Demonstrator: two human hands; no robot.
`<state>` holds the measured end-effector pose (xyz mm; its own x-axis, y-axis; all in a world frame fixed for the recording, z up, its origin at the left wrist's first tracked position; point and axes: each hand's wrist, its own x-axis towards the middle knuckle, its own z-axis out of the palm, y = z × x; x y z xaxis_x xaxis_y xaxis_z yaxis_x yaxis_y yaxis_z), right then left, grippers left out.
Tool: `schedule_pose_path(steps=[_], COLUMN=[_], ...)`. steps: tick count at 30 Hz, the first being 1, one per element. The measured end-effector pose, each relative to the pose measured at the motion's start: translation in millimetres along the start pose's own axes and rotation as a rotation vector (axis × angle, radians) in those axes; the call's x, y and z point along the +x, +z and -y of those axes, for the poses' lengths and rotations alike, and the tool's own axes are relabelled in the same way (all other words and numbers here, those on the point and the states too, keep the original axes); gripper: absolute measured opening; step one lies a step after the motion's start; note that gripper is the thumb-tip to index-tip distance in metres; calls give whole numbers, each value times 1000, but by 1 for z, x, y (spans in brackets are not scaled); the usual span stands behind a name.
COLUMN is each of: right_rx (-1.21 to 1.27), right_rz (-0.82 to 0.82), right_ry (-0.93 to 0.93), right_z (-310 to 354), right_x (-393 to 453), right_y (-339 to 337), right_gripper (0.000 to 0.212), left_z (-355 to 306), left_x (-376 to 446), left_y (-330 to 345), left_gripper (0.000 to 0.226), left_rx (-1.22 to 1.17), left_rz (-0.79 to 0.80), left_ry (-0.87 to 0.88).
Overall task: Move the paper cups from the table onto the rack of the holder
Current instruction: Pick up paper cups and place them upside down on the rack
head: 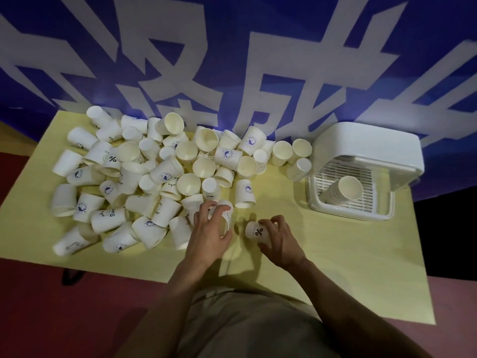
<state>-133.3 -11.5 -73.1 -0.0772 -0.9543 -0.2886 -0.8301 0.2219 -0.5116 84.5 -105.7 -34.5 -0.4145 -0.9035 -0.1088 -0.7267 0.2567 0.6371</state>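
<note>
Several white paper cups (165, 174) lie jumbled across the left and middle of the yellow table (335, 267). My left hand (210, 233) curls round one cup (227, 209) at the near edge of the pile. My right hand (280, 240) grips another cup (255, 231) marked with a percent sign, tilted on its side just above the table. The white holder (366, 151) stands at the right, and on its slatted rack (361, 208) lies a nested stack of cups (344, 191) with the mouth facing me.
A blue wall banner (232, 60) with large white characters rises behind the table. Three cups (296, 157) sit close to the holder's left side. Red floor (38, 293) shows to the left, and the table's near edge runs in front of my body.
</note>
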Motion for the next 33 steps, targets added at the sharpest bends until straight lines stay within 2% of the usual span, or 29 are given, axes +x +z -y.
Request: schedule_pose_path(steps=[8, 12, 17, 20, 29, 33], right_rx=[-59, 103, 203, 236, 296, 328], right_rz=[-175, -274, -385, -427, -511, -508], right_ry=[-103, -58, -60, -64, 8, 20], right_z=[-47, -77, -116, -143, -225, -240], right_x=[-38, -58, -83, -96, -117, -115], right_y=[-62, -99, -138, -157, -199, -200], right_gripper=[53, 57, 61, 62, 70, 68], left_z=[-81, -134, -212, -247, -292, -297], left_x=[-3, 0, 22, 39, 69, 77], left_y=[47, 68, 90, 107, 145, 151], left_gripper=[66, 61, 64, 61, 73, 69], left_rx=[-37, -81, -147, -116, -5, 96], left_rz=[11, -59, -104, -124, -99, -52], left_ry=[38, 145, 173, 258, 236, 260])
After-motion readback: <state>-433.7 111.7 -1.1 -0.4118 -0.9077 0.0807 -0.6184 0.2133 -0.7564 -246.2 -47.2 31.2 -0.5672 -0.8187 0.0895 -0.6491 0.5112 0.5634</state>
